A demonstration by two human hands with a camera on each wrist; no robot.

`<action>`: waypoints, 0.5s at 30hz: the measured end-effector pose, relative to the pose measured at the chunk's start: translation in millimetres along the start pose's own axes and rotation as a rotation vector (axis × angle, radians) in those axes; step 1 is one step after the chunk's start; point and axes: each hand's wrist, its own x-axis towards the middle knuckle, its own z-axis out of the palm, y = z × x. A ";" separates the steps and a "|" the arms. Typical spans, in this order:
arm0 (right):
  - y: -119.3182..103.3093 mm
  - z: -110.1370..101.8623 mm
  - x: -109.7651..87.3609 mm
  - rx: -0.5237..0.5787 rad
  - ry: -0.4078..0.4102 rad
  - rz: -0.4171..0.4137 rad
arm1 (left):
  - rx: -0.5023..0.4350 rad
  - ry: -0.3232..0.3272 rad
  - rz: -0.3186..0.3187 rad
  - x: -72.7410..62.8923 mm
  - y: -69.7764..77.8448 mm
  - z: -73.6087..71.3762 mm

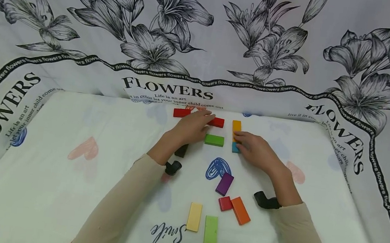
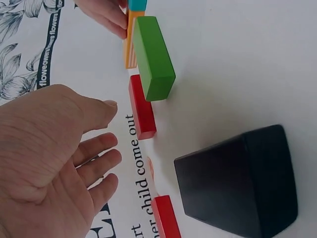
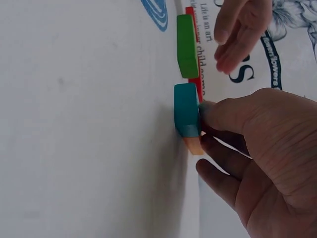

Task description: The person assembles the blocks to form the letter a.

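Note:
My left hand (image 1: 192, 128) hovers over the back of the cloth, between two red blocks (image 1: 182, 113) (image 1: 216, 122). In the left wrist view its fingers are loosely bent, with nothing between them and the thumb. Beneath its wrist lies a black block (image 2: 235, 178). My right hand (image 1: 261, 153) holds a yellow-orange block (image 1: 236, 125) and a blue block (image 3: 185, 106), which sit end to end. The thumb touches the blue one and fingers reach the yellow-orange one; the index fingertip is hidden in the right wrist view. A green block (image 1: 214, 140) lies between the hands.
Closer to me lie a purple block (image 1: 224, 184), a small red block (image 1: 225, 203), an orange block (image 1: 240, 211), a pale yellow block (image 1: 194, 217) and a light green block (image 1: 210, 230). The white printed cloth (image 1: 107, 191) meets a flower-patterned backdrop (image 1: 255, 98) behind the blocks.

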 end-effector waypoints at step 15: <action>6.9 2.0 -1.2 0.069 0.007 0.002 | -0.018 -0.036 0.007 24.3 1.9 9.0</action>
